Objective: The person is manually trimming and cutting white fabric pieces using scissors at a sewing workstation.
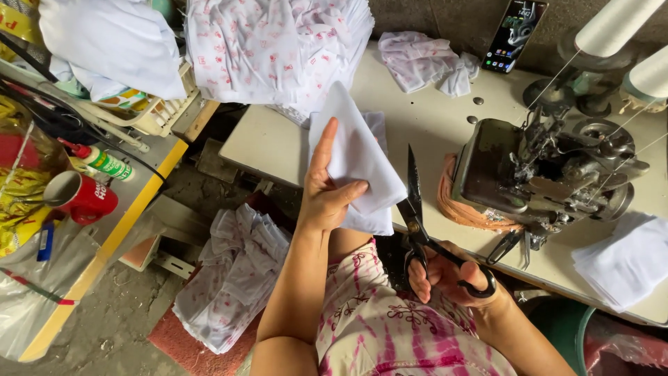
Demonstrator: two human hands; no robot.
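Two hands are at work over the near edge of the desk [278, 150]: the left hand [325, 202] pinches a folded white cloth piece [355, 157] between thumb and fingers, holding it up above the desk edge, while the right hand [445, 278] grips the black loops of a pair of scissors [417, 216]. The cloth lies just left of the blades, its right border almost touching them. The scissors' long axis runs away from the person, the point aimed up toward the far side of the desk, with the blades nearly closed together. The left forearm rises straight from the lap, fingers stretched upward along the cloth; the right wrist is tucked low near the body, closed around the handles. A sewing machine [529, 174] stands just right of the scissors.
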